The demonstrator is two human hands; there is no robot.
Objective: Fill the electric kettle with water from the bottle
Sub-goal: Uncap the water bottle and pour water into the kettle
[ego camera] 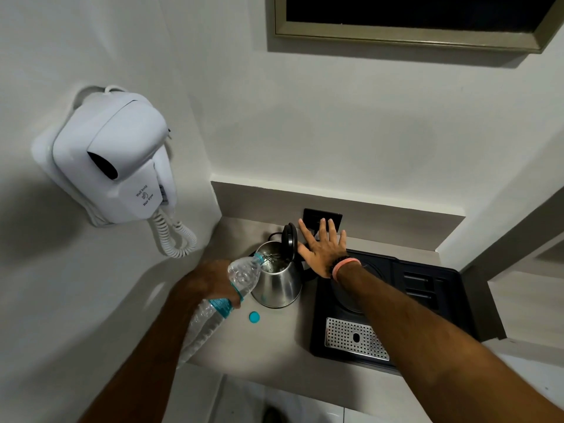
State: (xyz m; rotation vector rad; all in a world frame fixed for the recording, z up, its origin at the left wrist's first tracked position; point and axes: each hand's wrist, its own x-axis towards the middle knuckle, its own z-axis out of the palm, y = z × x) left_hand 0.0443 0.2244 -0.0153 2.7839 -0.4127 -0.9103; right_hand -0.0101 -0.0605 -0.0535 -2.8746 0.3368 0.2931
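Note:
A steel electric kettle point(279, 283) stands on the grey counter point(268, 340) with its black lid point(289, 241) flipped up. My left hand point(210, 283) grips a clear plastic water bottle point(224, 299) with a blue label, tilted so its neck rests over the kettle's mouth. Water shows inside the kettle. My right hand point(323, 248) hovers spread open just right of the lid, holding nothing. The bottle's blue cap point(254, 317) lies on the counter in front of the kettle.
A black tray point(427, 300) with the kettle's base and a perforated metal drip plate point(355, 338) sits to the right. A dark wall socket point(312, 215) is behind the kettle. A white hair dryer point(122, 160) with a coiled cord hangs on the left wall.

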